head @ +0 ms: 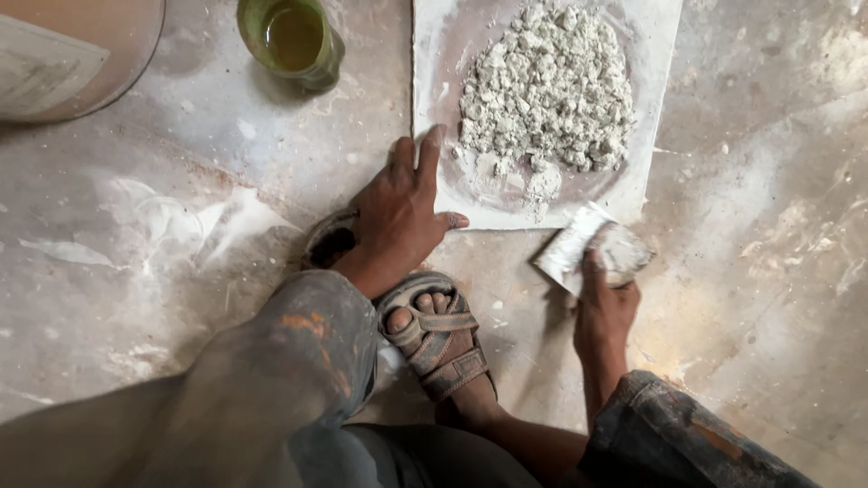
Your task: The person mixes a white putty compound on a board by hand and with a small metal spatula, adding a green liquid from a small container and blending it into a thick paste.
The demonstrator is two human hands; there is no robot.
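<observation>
I'm squatting on the dusty floor, looking straight down at the work. My left hand is pressed flat, fingers spread, released and grasping nothing; the fingertips rest on the near left edge of the white board, pinning it to the floor. My right hand is clenched around the scraper, its blade caked pale and hovering just off the board's near right corner, not touching the heap.

On the board sits the pile of grey-white crumbly putty, out toward the far side, centred in a smeared ring where the surface has been wiped round. As I read it, the material is lumpy and dry, broken into clods, nowhere near a smooth paste. A small drift of loose powder trails off the near edge of the heap toward me.

Far left of the board stands a green cup with yellowish liquid in it, well apart from the pile. So my judgement: heap laid out and roughly crumbled, tool loaded with residue, but blending into an even mass looks barely begun.

My sandalled foot is planted between my two arms, near the board's near edge, and a round tub peeks in at far left
</observation>
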